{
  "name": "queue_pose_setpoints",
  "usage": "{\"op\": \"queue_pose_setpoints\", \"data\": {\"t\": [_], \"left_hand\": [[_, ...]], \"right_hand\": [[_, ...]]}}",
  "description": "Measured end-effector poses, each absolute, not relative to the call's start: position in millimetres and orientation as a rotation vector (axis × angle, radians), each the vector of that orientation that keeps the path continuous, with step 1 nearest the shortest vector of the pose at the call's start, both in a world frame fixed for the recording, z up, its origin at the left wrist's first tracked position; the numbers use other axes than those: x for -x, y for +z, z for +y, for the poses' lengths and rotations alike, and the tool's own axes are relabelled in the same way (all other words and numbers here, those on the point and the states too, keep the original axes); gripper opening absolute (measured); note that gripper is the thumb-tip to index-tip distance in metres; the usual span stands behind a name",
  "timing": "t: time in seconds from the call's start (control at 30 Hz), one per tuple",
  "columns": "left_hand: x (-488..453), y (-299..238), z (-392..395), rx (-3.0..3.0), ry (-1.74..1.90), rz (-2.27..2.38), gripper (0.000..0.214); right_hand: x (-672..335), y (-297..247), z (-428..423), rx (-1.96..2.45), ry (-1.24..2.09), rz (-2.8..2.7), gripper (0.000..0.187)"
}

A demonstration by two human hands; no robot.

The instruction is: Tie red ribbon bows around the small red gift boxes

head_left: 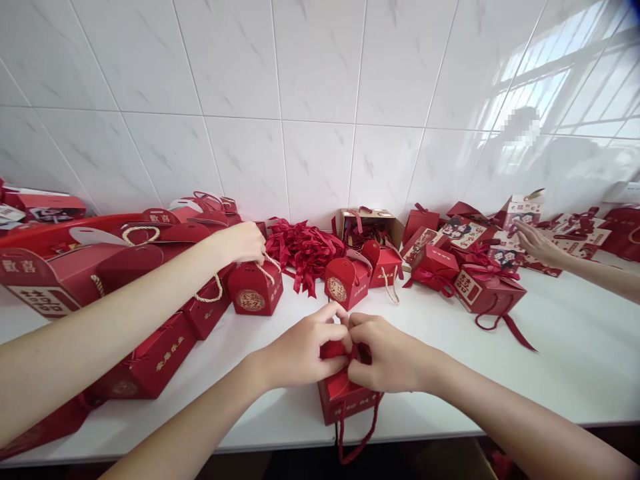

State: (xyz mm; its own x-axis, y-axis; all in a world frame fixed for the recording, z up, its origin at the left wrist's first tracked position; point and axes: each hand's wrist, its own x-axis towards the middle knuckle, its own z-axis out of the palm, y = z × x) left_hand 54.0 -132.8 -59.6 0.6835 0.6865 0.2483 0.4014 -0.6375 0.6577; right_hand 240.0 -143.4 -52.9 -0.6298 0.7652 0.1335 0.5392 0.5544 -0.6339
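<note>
A small red gift box (pixel 341 399) with gold characters stands at the near edge of the white counter (pixel 575 360). Both my hands are closed over its top. My left hand (pixel 305 350) pinches the red ribbon (pixel 332 349) at the box's top from the left, and my right hand (pixel 387 353) pinches it from the right, fingertips meeting in the middle. A loop of red ribbon (pixel 356 440) hangs from the box over the counter's edge.
A co-worker's arm reaches in from the left; that hand (pixel 243 241) grips the rope handle of a red box (pixel 254 288). Another person's hand (pixel 535 243) rests among printed boxes at right. Red boxes, a ribbon heap (pixel 303 247) and a cardboard box (pixel 370 223) line the tiled wall.
</note>
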Motion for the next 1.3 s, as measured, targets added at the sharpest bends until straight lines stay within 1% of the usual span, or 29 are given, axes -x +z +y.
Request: {"op": "queue_pose_setpoints", "data": {"t": [0.13,0.33,0.57,0.7,0.87,1.03,1.3], "left_hand": [[-54,-55,-132,-2.319,0.605,0.846,0.005],[-51,-55,-135,-2.265,0.625,0.953,0.006],[-21,-57,-141,-2.232,0.669,1.176,0.008],[-17,-58,-141,-2.22,0.682,1.119,0.006],[-28,-61,-137,-2.201,0.675,0.978,0.018],[-34,-68,-133,-2.271,0.784,1.116,0.029],[-33,-74,-131,-2.555,0.823,1.263,0.03]], "right_hand": [[-242,-51,-143,1.106,0.794,-2.419,0.011],[-251,-50,-144,1.167,0.712,-2.414,0.016],[-272,-54,-148,1.263,0.677,-2.311,0.013],[-274,-58,-147,1.242,0.674,-2.279,0.014],[-272,-61,-149,1.206,0.597,-2.238,0.015],[-275,-64,-156,1.251,0.399,-2.271,0.017],[-278,-69,-163,1.186,0.292,-2.336,0.021]]}}
